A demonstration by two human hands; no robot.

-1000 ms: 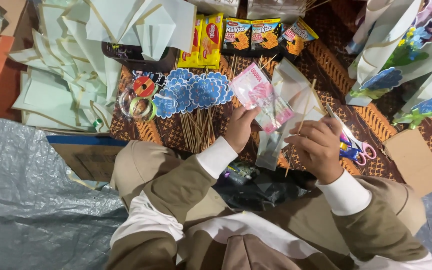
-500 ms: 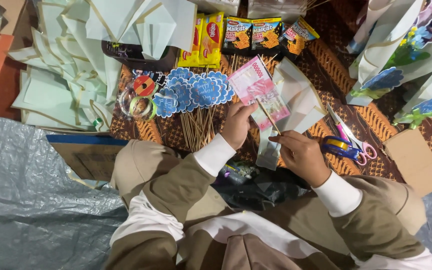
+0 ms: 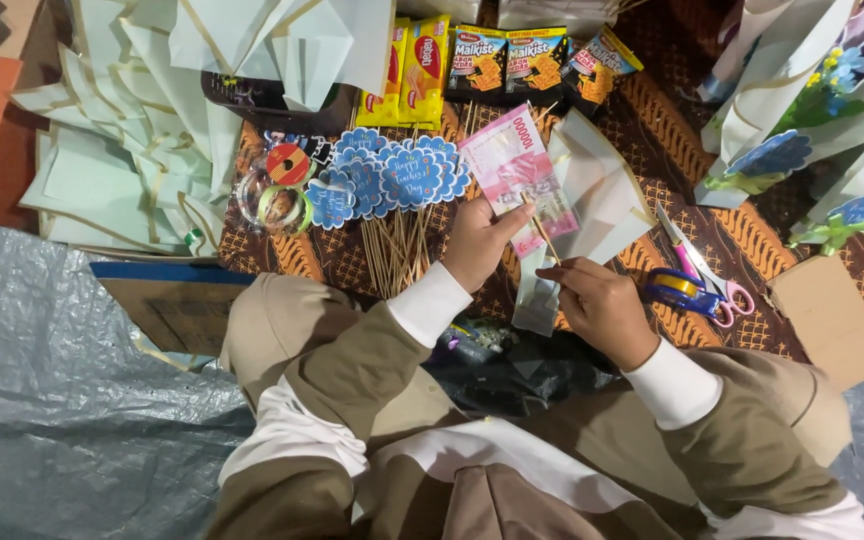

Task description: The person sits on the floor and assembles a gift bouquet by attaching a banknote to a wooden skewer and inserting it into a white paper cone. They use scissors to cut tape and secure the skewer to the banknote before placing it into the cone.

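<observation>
Left hand (image 3: pixel 472 245) gripping pink banknote (image 3: pixel 515 170), centre frame.
Right hand (image 3: pixel 597 305) fingers pinching thin wooden skewer (image 3: pixel 542 232), running diagonally up-left across the note.

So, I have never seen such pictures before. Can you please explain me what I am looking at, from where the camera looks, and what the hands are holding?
There is no machine here. The picture comes from one camera worn on a person's head, looking down at their own lap and two bare hands, so you see brown sleeves with white cuffs.

The left hand holds a pink banknote. The right hand pinches a thin wooden stick against the note, over a clear plastic sleeve.

They work over a brown patterned cloth. On it lie blue scalloped paper tags on more sticks, scissors with blue and pink handles, yellow and dark snack packets, and rolls of tape. Folded pale paper is piled at the left, and a piece of cardboard lies at the right.
</observation>
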